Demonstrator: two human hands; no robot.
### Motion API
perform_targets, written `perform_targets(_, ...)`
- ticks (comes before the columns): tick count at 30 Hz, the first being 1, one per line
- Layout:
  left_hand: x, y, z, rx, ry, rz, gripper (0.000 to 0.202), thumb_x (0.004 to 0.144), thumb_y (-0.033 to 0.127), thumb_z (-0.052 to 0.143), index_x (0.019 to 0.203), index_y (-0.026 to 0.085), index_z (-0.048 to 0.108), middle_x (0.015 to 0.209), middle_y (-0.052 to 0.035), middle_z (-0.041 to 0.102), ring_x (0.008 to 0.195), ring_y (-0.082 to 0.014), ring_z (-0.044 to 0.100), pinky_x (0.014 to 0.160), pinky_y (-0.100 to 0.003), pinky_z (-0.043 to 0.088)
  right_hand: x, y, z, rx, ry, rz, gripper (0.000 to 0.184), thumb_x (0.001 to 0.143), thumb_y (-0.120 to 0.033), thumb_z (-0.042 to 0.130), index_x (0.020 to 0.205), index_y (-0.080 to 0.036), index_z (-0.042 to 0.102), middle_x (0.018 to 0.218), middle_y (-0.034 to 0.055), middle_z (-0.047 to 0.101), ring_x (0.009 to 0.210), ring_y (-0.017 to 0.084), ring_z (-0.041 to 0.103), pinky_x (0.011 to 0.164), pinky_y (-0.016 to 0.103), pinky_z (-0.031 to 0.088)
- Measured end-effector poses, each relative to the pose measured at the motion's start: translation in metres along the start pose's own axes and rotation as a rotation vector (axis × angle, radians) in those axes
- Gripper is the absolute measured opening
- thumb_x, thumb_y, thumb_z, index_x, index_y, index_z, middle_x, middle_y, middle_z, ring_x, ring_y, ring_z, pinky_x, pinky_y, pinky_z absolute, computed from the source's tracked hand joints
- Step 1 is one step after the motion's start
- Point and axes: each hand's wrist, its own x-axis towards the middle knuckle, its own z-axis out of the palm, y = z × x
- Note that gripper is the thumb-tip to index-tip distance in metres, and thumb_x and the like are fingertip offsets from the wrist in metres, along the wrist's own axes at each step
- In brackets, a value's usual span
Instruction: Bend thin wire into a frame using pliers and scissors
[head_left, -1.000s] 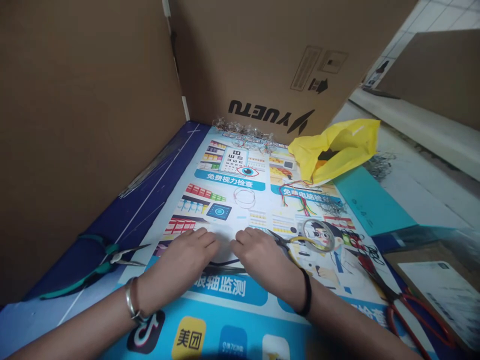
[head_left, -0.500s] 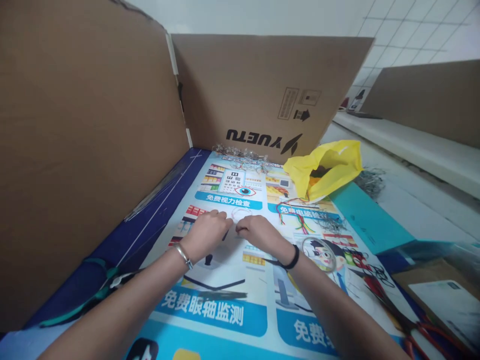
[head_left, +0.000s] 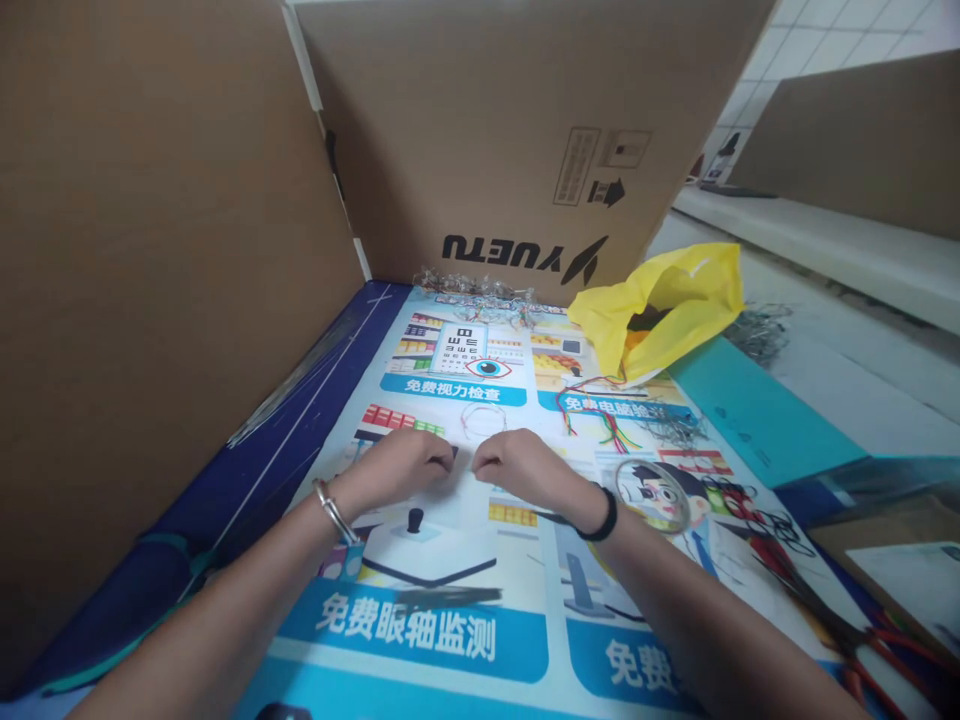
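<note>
Over the middle of the printed poster (head_left: 517,640), the left hand (head_left: 405,465) and the right hand (head_left: 521,465) are facing each other, knuckles up, a narrow gap dividing them. The fingers of both are curling inward, tips bunched close, and whether they are pinching anything thin I cannot tell; nothing is clearly showing in their hold. Just beyond them, a pale wire loop (head_left: 484,405) is lying on the poster, near both hands. A silver bracelet (head_left: 335,512) is circling the left wrist, a black band (head_left: 600,513) the right. Over on the left, teal-handled pliers (head_left: 124,660) are resting on the blue tabletop (head_left: 300,430), partly hiding behind the left forearm. Nearer the person, a slim dark bundle (head_left: 450,597) is lying below the hands. Out right, a roll of tape (head_left: 685,508) is sitting flat beside the right forearm, and red-handled scissors (head_left: 892,660) are lying farther right, blades pointing away. Past those, coloured threads (head_left: 619,432) are trailing in front of a gaping yellow bag (head_left: 675,310). At the back, a wire tangle (head_left: 480,285) is lying along the foot of the standing cardboard (head_left: 480,130).
</note>
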Motion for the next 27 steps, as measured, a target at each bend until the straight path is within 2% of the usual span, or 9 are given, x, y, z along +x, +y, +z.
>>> perform_targets(4, -0.007, 0.001, -0.006, -0.259, -0.213, -0.040, 0.014, 0.068, 0.020, 0.052, 0.071, 0.017, 0.065, 0.063, 0.0033, 0.062, 0.059, -0.0118, 0.054, 0.053, -0.019, 0.034, -0.005, -0.002, -0.005, 0.166, -0.139, -0.045, 0.013, 0.069, -0.014, 0.056, 0.070, -0.020, 0.068, 0.065, -0.0052, 0.066, 0.059, 0.009, 0.056, 0.055, 0.017, 0.037)
perform_targets(7, -0.009, 0.002, -0.006, -0.288, -0.231, -0.042, 0.015, 0.067, 0.019, 0.051, 0.069, 0.018, 0.066, 0.061, 0.0041, 0.061, 0.058, -0.0114, 0.053, 0.052, -0.019, 0.033, -0.006, -0.004, -0.003, 0.229, -0.165, -0.040, 0.014, 0.068, -0.014, 0.056, 0.069, -0.020, 0.069, 0.063, -0.0048, 0.065, 0.058, 0.010, 0.056, 0.054, 0.018, 0.037)
perform_targets(11, -0.007, 0.002, -0.004, -0.208, -0.169, -0.043, 0.015, 0.067, 0.019, 0.050, 0.069, 0.019, 0.065, 0.064, 0.0033, 0.062, 0.061, -0.0122, 0.053, 0.053, -0.020, 0.031, -0.005, -0.005, 0.001, 0.252, -0.093, -0.007, 0.016, 0.067, -0.012, 0.054, 0.064, -0.020, 0.068, 0.063, -0.0045, 0.065, 0.060, 0.010, 0.056, 0.056, 0.020, 0.036)
perform_targets(15, -0.002, -0.001, -0.002, -0.214, -0.067, -0.092, 0.015, 0.067, 0.019, 0.049, 0.070, 0.018, 0.064, 0.065, 0.0021, 0.063, 0.062, -0.0130, 0.053, 0.054, -0.021, 0.033, -0.003, -0.005, 0.005, 0.267, 0.065, 0.066, 0.016, 0.068, -0.013, 0.053, 0.062, -0.020, 0.066, 0.064, -0.0028, 0.064, 0.062, 0.011, 0.054, 0.059, 0.023, 0.034)
perform_targets(20, 0.003, -0.005, 0.006, -0.384, 0.107, -0.163, 0.011, 0.070, 0.021, 0.051, 0.069, 0.017, 0.061, 0.064, 0.0017, 0.061, 0.060, -0.0118, 0.052, 0.055, -0.022, 0.036, 0.001, -0.003, 0.013, 0.415, 0.200, 0.185, 0.011, 0.069, -0.016, 0.053, 0.065, -0.019, 0.063, 0.058, -0.0021, 0.059, 0.055, 0.011, 0.053, 0.056, 0.023, 0.038)
perform_targets(27, 0.007, 0.002, 0.014, -0.721, 0.205, -0.264, 0.008, 0.071, 0.024, 0.055, 0.070, 0.016, 0.055, 0.058, 0.0032, 0.055, 0.052, -0.0091, 0.050, 0.051, -0.021, 0.040, 0.006, -0.005, 0.018, 0.775, 0.292, 0.365, 0.010, 0.069, -0.027, 0.056, 0.071, -0.017, 0.056, 0.054, -0.0030, 0.056, 0.048, 0.010, 0.056, 0.049, 0.024, 0.048)
